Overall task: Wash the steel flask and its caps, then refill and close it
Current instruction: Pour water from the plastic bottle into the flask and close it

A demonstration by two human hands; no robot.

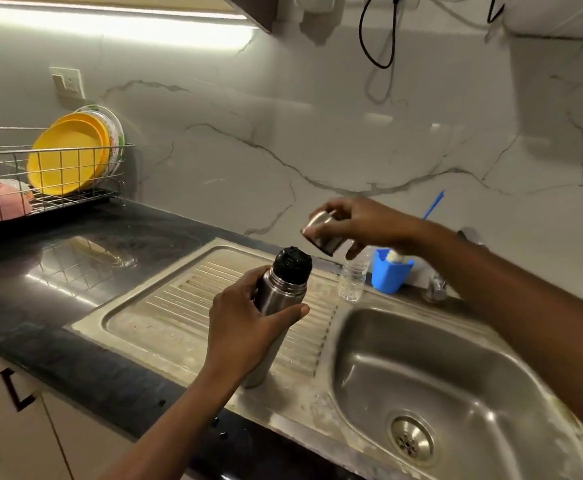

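Observation:
The steel flask point(278, 292) stands upright on the ribbed drainboard point(186, 306) of the sink. My left hand point(248, 327) grips its body from the left. A black inner cap point(293, 265) sits on the flask's neck. My right hand point(359, 223) holds the steel outer cap point(321, 233) tilted in the air, above and to the right of the flask's top. The cap's open side faces down and right.
The sink bowl point(439, 368) with its drain lies to the right. A small clear plastic bottle point(352, 278), a blue cup point(389, 271) and the tap point(435, 285) stand behind the sink. A wire dish rack point(40, 188) with yellow plates sits far left on the dark counter point(40, 289).

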